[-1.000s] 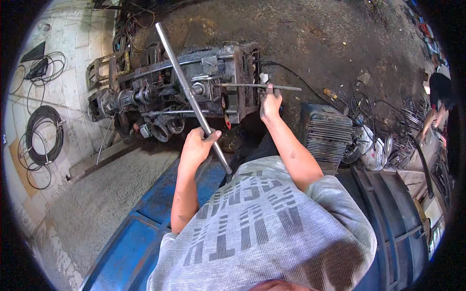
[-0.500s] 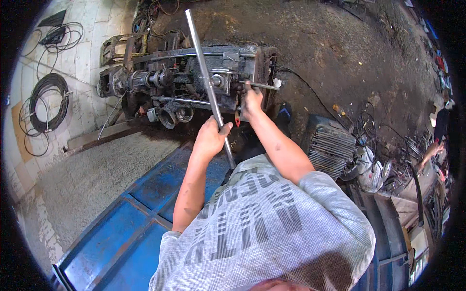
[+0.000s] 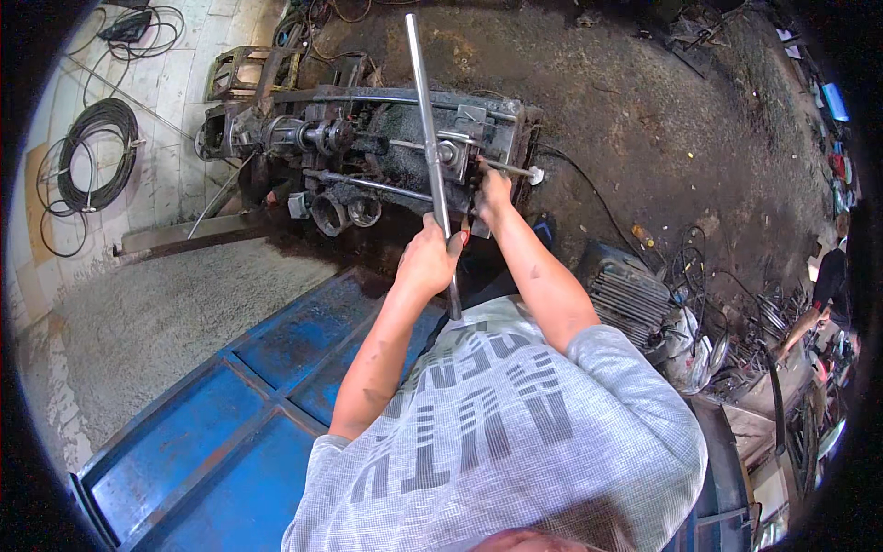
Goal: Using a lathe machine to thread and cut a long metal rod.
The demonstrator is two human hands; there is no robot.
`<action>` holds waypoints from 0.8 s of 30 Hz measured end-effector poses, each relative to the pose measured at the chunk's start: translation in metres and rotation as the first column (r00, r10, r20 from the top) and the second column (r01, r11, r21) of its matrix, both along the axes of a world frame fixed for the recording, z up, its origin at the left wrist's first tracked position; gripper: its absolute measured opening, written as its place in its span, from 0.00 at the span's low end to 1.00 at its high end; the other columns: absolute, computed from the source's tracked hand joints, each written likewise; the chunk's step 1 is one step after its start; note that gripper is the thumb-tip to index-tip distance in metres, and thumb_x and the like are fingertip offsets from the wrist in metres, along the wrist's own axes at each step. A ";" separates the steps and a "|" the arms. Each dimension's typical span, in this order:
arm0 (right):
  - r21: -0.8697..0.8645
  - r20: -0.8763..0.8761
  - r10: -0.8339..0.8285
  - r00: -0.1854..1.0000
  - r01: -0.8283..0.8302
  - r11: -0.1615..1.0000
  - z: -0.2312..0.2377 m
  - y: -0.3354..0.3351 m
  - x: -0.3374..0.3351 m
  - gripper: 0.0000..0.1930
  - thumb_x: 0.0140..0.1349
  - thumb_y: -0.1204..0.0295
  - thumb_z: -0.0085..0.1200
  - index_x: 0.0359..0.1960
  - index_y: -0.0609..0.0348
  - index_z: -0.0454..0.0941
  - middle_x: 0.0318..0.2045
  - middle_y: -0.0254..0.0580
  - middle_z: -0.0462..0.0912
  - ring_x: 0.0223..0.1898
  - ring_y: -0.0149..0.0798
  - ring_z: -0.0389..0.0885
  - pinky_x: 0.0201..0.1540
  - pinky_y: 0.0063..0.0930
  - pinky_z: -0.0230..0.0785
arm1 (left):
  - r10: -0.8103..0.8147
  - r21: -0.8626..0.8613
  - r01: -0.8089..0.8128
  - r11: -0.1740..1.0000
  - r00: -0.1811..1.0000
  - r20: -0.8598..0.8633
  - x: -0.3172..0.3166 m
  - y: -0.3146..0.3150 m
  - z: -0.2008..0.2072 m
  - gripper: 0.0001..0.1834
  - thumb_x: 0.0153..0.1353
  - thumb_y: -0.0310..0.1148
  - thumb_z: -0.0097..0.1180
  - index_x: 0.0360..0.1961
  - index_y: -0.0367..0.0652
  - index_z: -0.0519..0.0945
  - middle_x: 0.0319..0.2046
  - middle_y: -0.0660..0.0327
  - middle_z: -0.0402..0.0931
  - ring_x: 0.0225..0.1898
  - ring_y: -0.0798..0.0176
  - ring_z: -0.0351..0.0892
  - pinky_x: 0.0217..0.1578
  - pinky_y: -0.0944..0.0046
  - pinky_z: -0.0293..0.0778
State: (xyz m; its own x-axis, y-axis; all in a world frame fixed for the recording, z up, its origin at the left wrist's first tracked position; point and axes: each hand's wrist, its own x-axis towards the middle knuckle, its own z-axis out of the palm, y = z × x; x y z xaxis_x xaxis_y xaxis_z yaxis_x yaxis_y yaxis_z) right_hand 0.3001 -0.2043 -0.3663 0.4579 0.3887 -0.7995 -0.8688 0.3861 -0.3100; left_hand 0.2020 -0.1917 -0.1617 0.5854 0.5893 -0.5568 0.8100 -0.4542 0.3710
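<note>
My left hand [image 3: 428, 260] is wrapped round the lower part of a long, shiny metal pipe [image 3: 422, 101]. The pipe slants from near my waist up across a greasy machine [image 3: 391, 152] and past its far side. Just left of my right hand [image 3: 495, 196], a large nut [image 3: 449, 152] sits on the machine's carriage, close beside the pipe. My right hand is closed at the inner end of a thin metal lever [image 3: 515, 169] with a white end; its fingertips are partly hidden. A small red-edged piece [image 3: 465, 236] shows between my hands.
At lower left lies a blue metal frame [image 3: 202, 414]. Coiled black cable [image 3: 97, 156] rests on pale tiles. A ribbed motor housing [image 3: 630, 299] stands right of my right arm, with metal scrap [image 3: 736, 340] beyond. A thin cable [image 3: 593, 189] crosses the dirty floor.
The whole view has shifted and turned slightly, so the machine, pipe and both hands appear farther right. Both hands keep their holds; the pipe stays beside the large nut.
</note>
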 end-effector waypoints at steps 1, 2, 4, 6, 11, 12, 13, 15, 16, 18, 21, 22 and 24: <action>-0.014 0.006 -0.018 1.000 0.018 1.000 -0.001 0.002 0.001 0.09 0.57 0.70 0.57 0.34 0.64 0.78 0.29 0.39 0.79 0.28 0.35 0.76 0.30 0.32 0.68 | 0.014 -0.011 -0.014 1.000 1.000 -0.006 0.001 0.000 0.000 0.25 0.56 0.41 0.58 0.44 0.30 0.66 0.32 0.37 0.75 0.39 0.35 0.75 0.39 0.47 0.71; -0.012 0.009 -0.013 1.000 0.014 1.000 -0.002 0.003 0.002 0.09 0.57 0.70 0.57 0.34 0.64 0.78 0.29 0.39 0.79 0.28 0.35 0.76 0.30 0.32 0.68 | 0.019 -0.008 -0.019 1.000 1.000 -0.003 0.001 0.000 0.003 0.25 0.56 0.41 0.58 0.44 0.30 0.66 0.32 0.37 0.75 0.39 0.35 0.75 0.39 0.47 0.71; 0.039 0.002 -0.082 0.997 0.082 0.996 -0.001 0.005 0.002 0.09 0.57 0.71 0.57 0.37 0.64 0.77 0.33 0.40 0.80 0.32 0.35 0.76 0.33 0.35 0.69 | -0.007 -0.056 0.009 0.998 1.000 0.026 0.001 -0.003 0.016 0.28 0.50 0.40 0.62 0.44 0.31 0.66 0.30 0.40 0.75 0.38 0.36 0.76 0.38 0.47 0.72; 0.039 0.009 -0.062 0.998 0.061 0.997 -0.012 0.003 0.002 0.10 0.57 0.71 0.56 0.39 0.63 0.76 0.35 0.39 0.79 0.36 0.34 0.74 0.39 0.34 0.67 | -0.021 -0.131 0.028 0.991 0.998 0.055 -0.016 -0.003 0.006 0.33 0.43 0.39 0.66 0.48 0.31 0.66 0.33 0.43 0.76 0.36 0.42 0.78 0.39 0.53 0.73; -0.085 0.110 -0.004 0.994 0.013 0.996 -0.037 0.004 -0.003 0.09 0.60 0.66 0.57 0.36 0.58 0.76 0.30 0.34 0.78 0.29 0.32 0.75 0.33 0.28 0.68 | 0.065 -0.297 -0.072 0.952 0.997 -0.033 -0.068 -0.002 0.003 0.27 0.44 0.44 0.63 0.40 0.33 0.75 0.29 0.42 0.78 0.35 0.44 0.80 0.36 0.53 0.73; -0.131 0.158 0.009 0.987 0.011 0.991 -0.036 0.006 -0.004 0.09 0.60 0.66 0.58 0.36 0.58 0.76 0.31 0.34 0.78 0.30 0.32 0.75 0.33 0.28 0.68 | 0.068 -0.314 -0.098 0.944 0.992 -0.105 -0.076 0.004 0.005 0.26 0.44 0.46 0.63 0.36 0.32 0.78 0.27 0.43 0.79 0.32 0.47 0.81 0.34 0.54 0.74; -0.150 0.156 0.046 0.987 -0.022 0.988 -0.044 0.004 -0.002 0.11 0.59 0.67 0.58 0.39 0.60 0.75 0.32 0.34 0.78 0.31 0.32 0.75 0.35 0.29 0.69 | 0.082 -0.373 -0.203 0.905 0.946 -0.314 -0.063 0.012 0.025 0.24 0.46 0.48 0.63 0.28 0.33 0.81 0.21 0.47 0.78 0.27 0.53 0.82 0.30 0.57 0.75; -0.165 0.163 0.062 0.985 -0.035 0.986 -0.059 -0.002 0.001 0.16 0.57 0.64 0.60 0.42 0.62 0.75 0.36 0.36 0.78 0.37 0.32 0.73 0.42 0.30 0.65 | -0.090 -0.299 -0.069 0.952 0.869 -0.487 -0.063 0.040 0.027 0.25 0.46 0.50 0.64 0.29 0.33 0.81 0.23 0.48 0.79 0.27 0.53 0.81 0.32 0.56 0.75; -0.173 0.175 0.082 0.981 -0.052 0.984 -0.060 -0.002 0.003 0.22 0.55 0.62 0.63 0.45 0.65 0.75 0.40 0.38 0.78 0.42 0.33 0.70 0.49 0.31 0.60 | -0.107 -0.255 -0.051 0.966 0.816 -0.568 -0.056 0.054 0.039 0.28 0.44 0.51 0.66 0.32 0.32 0.81 0.28 0.46 0.80 0.31 0.50 0.81 0.35 0.55 0.75; -0.144 0.239 0.069 0.968 -0.035 0.989 -0.067 -0.004 0.007 0.21 0.55 0.62 0.63 0.44 0.66 0.75 0.39 0.38 0.78 0.41 0.32 0.71 0.47 0.29 0.61 | -0.160 -0.186 0.061 0.981 0.793 -0.588 -0.048 0.090 0.044 0.32 0.41 0.51 0.68 0.35 0.29 0.80 0.35 0.40 0.79 0.38 0.45 0.80 0.41 0.54 0.74; -0.140 0.291 0.112 0.950 -0.074 0.987 -0.087 -0.015 0.014 0.18 0.54 0.65 0.64 0.40 0.67 0.76 0.36 0.37 0.78 0.35 0.32 0.73 0.40 0.25 0.63 | -0.086 0.071 0.141 0.988 0.859 -0.505 -0.039 0.152 0.024 0.34 0.42 0.46 0.68 0.43 0.27 0.75 0.41 0.37 0.76 0.43 0.41 0.77 0.46 0.52 0.72; -0.137 0.288 0.117 0.950 -0.080 0.987 -0.080 -0.015 0.013 0.18 0.54 0.65 0.64 0.40 0.67 0.76 0.36 0.37 0.78 0.35 0.32 0.73 0.40 0.25 0.63 | 0.046 0.188 0.048 0.981 0.885 -0.463 -0.022 0.166 0.028 0.34 0.44 0.44 0.66 0.46 0.28 0.72 0.41 0.36 0.76 0.44 0.39 0.76 0.47 0.51 0.71; -0.096 0.277 0.105 0.955 -0.081 0.992 -0.047 -0.013 0.011 0.19 0.52 0.65 0.66 0.39 0.66 0.75 0.32 0.35 0.78 0.33 0.31 0.72 0.39 0.26 0.62 | 0.132 0.465 -0.074 0.882 0.987 -0.094 0.000 0.195 0.005 0.29 0.51 0.28 0.51 0.55 0.28 0.62 0.40 0.34 0.75 0.45 0.37 0.75 0.48 0.48 0.71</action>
State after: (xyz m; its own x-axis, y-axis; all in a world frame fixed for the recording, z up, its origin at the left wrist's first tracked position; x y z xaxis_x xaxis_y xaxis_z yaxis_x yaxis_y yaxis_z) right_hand 0.3116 -0.2177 -0.4138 0.6336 0.3785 -0.6748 -0.7729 0.2702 -0.5741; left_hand 0.2022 0.0037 -0.1566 0.4538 0.8488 -0.2714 0.8863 -0.4614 0.0389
